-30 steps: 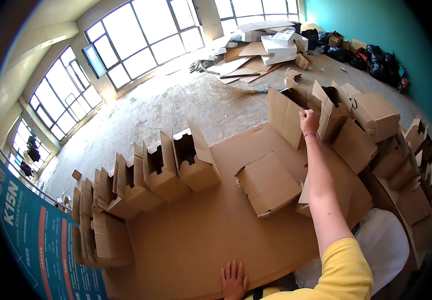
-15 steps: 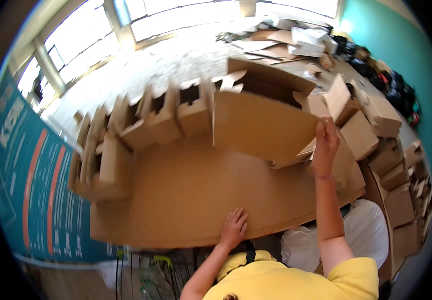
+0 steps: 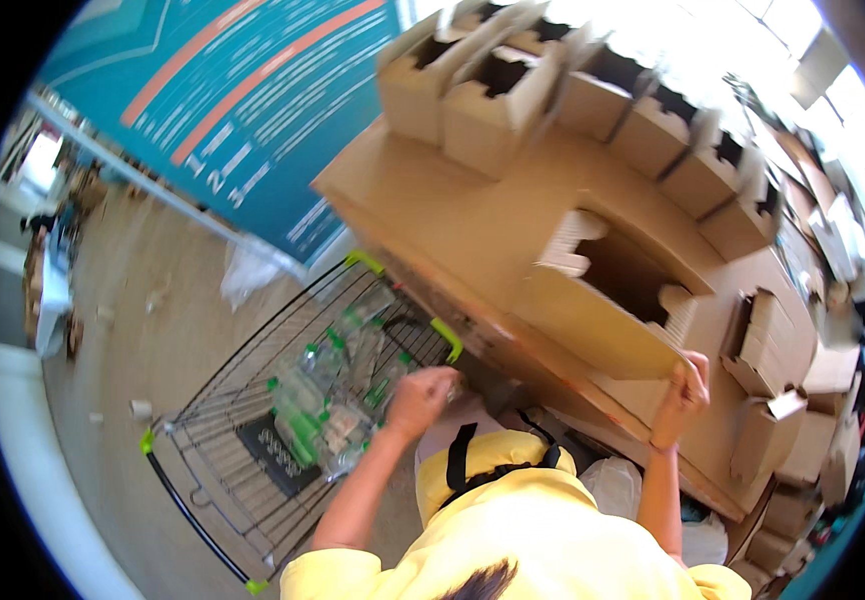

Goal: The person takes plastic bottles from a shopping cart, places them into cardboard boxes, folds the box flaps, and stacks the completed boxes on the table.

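My right hand [image 3: 681, 402] grips the near corner of an open cardboard box [image 3: 593, 318], whose flaps stand up around a dark inside. The box is over the near part of the cardboard-covered table [image 3: 413, 205]. My left hand [image 3: 425, 398] is off the table, curled closed above the edge of a wire shopping cart [image 3: 223, 390]. Whatever its fingers may hold is too blurred to make out. Clear plastic bottles [image 3: 298, 390] with green caps lie in the cart, close to that hand.
Several open boxes [image 3: 638, 130] stand in a row along the table's far edge. Smaller cardboard pieces [image 3: 765, 345] lie at the right end. A teal printed banner [image 3: 253, 110] stands at the upper left. White bags [image 3: 613, 487] sit below the table's near edge.
The view has swung left, bringing the cart into sight. My left hand has left the tabletop and curled closed near the cart. The box in my right hand has come lower and nearer.
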A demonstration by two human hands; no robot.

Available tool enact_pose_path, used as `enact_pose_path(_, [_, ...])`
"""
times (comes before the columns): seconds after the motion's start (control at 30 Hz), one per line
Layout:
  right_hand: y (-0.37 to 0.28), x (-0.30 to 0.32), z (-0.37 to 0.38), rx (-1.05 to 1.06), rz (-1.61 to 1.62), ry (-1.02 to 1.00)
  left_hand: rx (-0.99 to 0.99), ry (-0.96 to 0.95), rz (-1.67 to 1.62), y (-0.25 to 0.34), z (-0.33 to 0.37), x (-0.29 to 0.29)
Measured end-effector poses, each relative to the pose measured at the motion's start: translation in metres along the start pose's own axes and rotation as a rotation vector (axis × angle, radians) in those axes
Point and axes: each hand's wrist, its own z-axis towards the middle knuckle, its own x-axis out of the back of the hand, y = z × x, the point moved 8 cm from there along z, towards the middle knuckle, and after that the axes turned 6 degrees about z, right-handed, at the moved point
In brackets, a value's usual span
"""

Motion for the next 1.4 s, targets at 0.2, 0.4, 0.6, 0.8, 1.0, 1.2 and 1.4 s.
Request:
enact_pose_path(0.2, [-0.035,-0.016,0.014,0.039,-0.125,-0.334,0.554,0.374,0.419,-0.233,-0.069,0.103])
enact_pose_path(0.4, [-0.059,-0.062,0.025,0.021,-0.299,-0.864,1.037,0.242,0.880,-0.355,-0.123,0.134])
enact_pose_path(0.6, [-0.080,-0.076,0.030,0.203,-0.641,-1.045,1.478,0.145,0.629,-0.430,-0.188,0.117])
enact_pose_path(0.8, [-0.080,-0.070,0.023,0.370,-0.802,-1.038,1.574,0.341,0.776,-0.353,-0.150,0.137])
enact_pose_path(1.0, [-0.081,-0.062,0.009,0.355,-0.822,-1.085,1.431,0.402,0.427,-0.433,-0.149,0.119])
enact_pose_path(1.2, [-0.087,-0.064,0.002,0.363,-0.868,-1.103,1.508,0.688,-0.608,-0.466,-0.156,0.065])
enact_pose_path(1.4, [-0.085,-0.047,-0.004,0.245,-0.834,-1.046,1.088,0.761,-1.021,-0.434,-0.139,0.041])
